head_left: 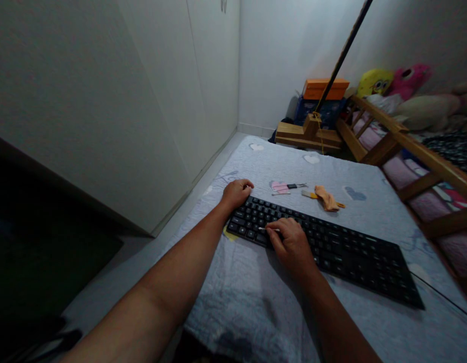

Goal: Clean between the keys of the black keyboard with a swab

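A black keyboard (343, 252) lies at a slant on the cloth-covered surface, its cable leaving from the right end. My left hand (236, 194) holds the keyboard's far left corner, fingers curled over the edge. Over the left part of the keys, my right hand (291, 243) pinches a thin white stick that looks like a cotton swab (263, 229), its tip down at the keys. Behind the keyboard are an orange cloth (326, 198), a brush with a yellow handle (309, 194), and a thin metal tool with a black band (291, 186). Another small swab-like stick (281, 193) lies beside that tool.
A pale blue patterned cloth (252, 302) covers the work surface. White cabinet doors (173, 101) rise at the left. On the right runs a wooden bed rail (426, 146) with plush toys behind it. A wooden stand (309, 132) with a dark pole and stacked boxes (326, 89) are at the back.
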Demonstrator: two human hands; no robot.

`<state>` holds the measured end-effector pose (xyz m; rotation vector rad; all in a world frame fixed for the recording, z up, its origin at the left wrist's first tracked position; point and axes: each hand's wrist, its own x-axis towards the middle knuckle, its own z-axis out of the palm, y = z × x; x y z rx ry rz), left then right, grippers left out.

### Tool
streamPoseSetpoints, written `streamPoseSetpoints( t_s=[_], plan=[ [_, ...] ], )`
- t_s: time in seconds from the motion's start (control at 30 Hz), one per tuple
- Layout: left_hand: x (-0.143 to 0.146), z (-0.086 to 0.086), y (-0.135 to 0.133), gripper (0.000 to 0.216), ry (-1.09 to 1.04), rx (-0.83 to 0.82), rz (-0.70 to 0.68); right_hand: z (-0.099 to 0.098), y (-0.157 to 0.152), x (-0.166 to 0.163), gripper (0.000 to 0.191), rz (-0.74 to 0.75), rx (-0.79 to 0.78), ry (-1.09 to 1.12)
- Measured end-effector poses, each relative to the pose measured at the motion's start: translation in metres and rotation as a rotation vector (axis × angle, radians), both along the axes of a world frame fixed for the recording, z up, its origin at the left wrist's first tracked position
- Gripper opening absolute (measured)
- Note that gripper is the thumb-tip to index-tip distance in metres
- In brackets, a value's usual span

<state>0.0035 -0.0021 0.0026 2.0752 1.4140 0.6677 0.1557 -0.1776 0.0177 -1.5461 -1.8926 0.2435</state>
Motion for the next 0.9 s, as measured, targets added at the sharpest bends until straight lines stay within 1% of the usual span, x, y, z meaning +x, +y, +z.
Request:
streamPoseSetpoints(
  t_s=[0.9],
  plan=[
    [-0.0003,-0.0017,0.0010,0.030,-0.006,0.005,-0.004,0.0011,-0.0004,0.0001,0.012,-0.001,-0.013,0.008]
  ],
)
